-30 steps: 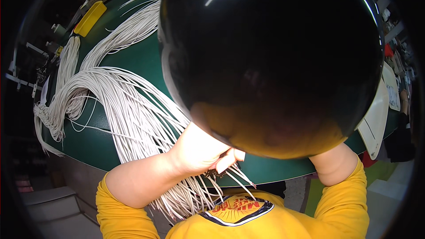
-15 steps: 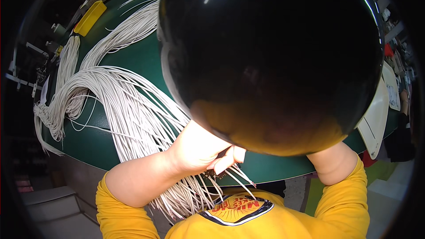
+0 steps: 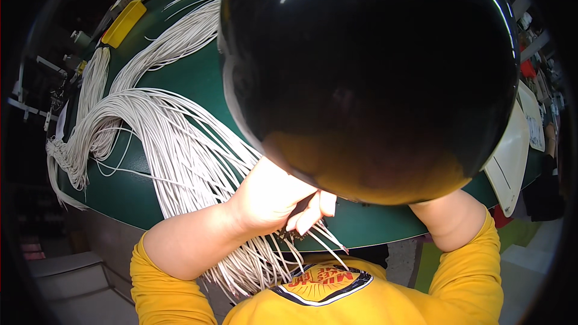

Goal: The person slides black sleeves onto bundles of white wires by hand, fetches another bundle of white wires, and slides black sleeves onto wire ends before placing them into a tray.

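A big bundle of thin white cables (image 3: 174, 150) arches over the table's left side and hangs past its near edge. My left hand (image 3: 280, 195) is over the loose cable ends, brightly lit, with its fingers curled closed. Small dark brown pieces (image 3: 292, 235) show just under those fingers; what the fingers pinch cannot be made out. A large glossy black dome (image 3: 373, 84), like a lamp hood, covers the middle of the view. My right hand is hidden behind it; only the wrist and forearm (image 3: 448, 219) show, so its fingers cannot be seen.
The green tabletop (image 3: 198, 87) curves toward me. More white cables (image 3: 174, 39) lie farther back, near a yellow tray (image 3: 123, 23). Pale flat trays or boards (image 3: 509, 162) stand at the right edge. At far right is part of another person's arm (image 3: 550, 138).
The black dome has shifted slightly up in view, uncovering a bit more of my left hand. My left fingers have moved slightly; the cables lie almost the same.
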The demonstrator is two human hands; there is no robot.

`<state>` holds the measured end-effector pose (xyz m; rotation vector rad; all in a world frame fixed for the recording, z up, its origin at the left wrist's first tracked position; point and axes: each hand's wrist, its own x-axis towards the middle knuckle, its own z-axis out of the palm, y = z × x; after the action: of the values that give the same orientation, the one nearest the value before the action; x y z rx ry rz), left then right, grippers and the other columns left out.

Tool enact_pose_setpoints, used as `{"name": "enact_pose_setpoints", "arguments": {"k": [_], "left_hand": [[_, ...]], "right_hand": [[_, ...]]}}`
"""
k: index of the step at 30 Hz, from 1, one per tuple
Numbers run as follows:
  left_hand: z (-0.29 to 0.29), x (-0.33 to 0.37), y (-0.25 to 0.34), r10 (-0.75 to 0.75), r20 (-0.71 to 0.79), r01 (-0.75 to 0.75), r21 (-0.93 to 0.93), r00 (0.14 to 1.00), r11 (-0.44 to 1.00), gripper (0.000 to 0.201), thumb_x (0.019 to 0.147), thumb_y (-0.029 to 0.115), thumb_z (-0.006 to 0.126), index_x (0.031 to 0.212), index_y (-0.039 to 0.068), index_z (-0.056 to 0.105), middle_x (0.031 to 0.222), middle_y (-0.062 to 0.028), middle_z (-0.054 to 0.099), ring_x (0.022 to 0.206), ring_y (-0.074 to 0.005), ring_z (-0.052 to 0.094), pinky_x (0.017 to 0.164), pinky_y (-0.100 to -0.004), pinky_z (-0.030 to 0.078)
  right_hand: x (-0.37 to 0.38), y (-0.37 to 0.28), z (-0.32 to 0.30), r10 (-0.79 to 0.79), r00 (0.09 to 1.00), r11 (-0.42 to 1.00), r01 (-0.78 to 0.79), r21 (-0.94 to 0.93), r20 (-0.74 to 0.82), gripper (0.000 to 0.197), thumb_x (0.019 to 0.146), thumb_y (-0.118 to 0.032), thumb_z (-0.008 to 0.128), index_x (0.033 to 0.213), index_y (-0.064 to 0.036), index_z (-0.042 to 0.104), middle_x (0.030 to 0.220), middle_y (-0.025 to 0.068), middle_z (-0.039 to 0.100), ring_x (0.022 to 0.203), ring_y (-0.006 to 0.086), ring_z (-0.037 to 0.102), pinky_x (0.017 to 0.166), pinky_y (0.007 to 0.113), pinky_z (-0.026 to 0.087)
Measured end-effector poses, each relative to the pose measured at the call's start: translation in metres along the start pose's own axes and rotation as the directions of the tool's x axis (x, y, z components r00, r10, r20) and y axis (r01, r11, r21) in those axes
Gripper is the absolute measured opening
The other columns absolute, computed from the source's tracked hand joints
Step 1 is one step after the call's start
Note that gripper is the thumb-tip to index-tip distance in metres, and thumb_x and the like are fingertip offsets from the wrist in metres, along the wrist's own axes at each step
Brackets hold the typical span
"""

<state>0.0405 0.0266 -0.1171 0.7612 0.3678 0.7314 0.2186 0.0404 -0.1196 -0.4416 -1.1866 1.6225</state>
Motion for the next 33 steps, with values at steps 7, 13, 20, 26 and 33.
{"name": "enact_pose_setpoints", "arguments": {"k": [7,13,20,26,33], "left_hand": [[0.005,0.001,0.002,-0.109,-0.062,0.115,0.096,0.992,0.989,0.024,0.088,0.014,0.042,0.087,-0.008,0.051,0.075,-0.0162,0.059,0.06,-0.0209,0.061,0.053,-0.0264,0.051],[0.01,0.002,0.005,-0.151,-0.095,0.161,0.12,0.984,0.98,0.023,0.089,0.013,0.039,0.079,-0.005,0.05,0.064,-0.0101,0.055,0.044,-0.0106,0.052,0.038,-0.0194,0.04],[0.009,0.001,0.004,-0.218,-0.035,0.221,0.107,0.975,0.969,0.018,0.088,0.013,0.04,0.087,-0.002,0.051,0.061,-0.0072,0.053,0.04,-0.0079,0.047,0.035,-0.0171,0.036],[0.012,0.003,-0.001,-0.228,0.028,0.226,0.049,0.973,0.973,0.02,0.089,0.012,0.038,0.09,-0.002,0.051,0.061,-0.0065,0.053,0.039,-0.006,0.044,0.035,-0.0163,0.034],[0.006,0.001,-0.002,-0.101,-0.115,0.116,0.133,0.988,0.984,0.017,0.086,0.006,0.04,0.076,-0.001,0.051,0.055,-0.0037,0.047,0.045,-0.0071,0.041,0.043,-0.0192,0.033]], "right_hand": [[-0.006,0.021,-0.019,-0.007,0.998,0.944,-0.013,0.328,0.058,0.019,0.084,-0.001,0.039,0.1,0.0043,0.046,0.085,0.0115,0.054,0.071,0.0179,0.055,0.062,0.027,0.046],[0.005,0.022,-0.031,-0.164,0.971,0.941,0.207,0.267,-0.173,0.033,0.084,-0.002,0.039,0.116,0.0034,0.038,0.112,0.0135,0.047,0.104,0.0221,0.046,0.088,0.032,0.04],[0.003,0.008,-0.019,-0.171,0.984,0.982,0.174,-0.071,0.038,0.023,0.075,0.004,0.053,0.098,0.0015,0.051,0.087,0.0081,0.057,0.073,0.0137,0.055,0.065,0.025,0.045],[0.003,0.003,-0.005,0.03,1.0,0.999,-0.03,-0.042,-0.011,0.019,0.073,0.002,0.059,0.091,0.003,0.055,0.082,0.0056,0.06,0.072,0.0101,0.058,0.063,0.02,0.046],[0.002,-0.007,-0.005,0.117,0.987,0.981,-0.133,-0.139,-0.114,0.006,0.077,0.001,0.055,0.078,0.0005,0.049,0.065,0.0019,0.052,0.055,0.007,0.051,0.046,0.021,0.04]]}}
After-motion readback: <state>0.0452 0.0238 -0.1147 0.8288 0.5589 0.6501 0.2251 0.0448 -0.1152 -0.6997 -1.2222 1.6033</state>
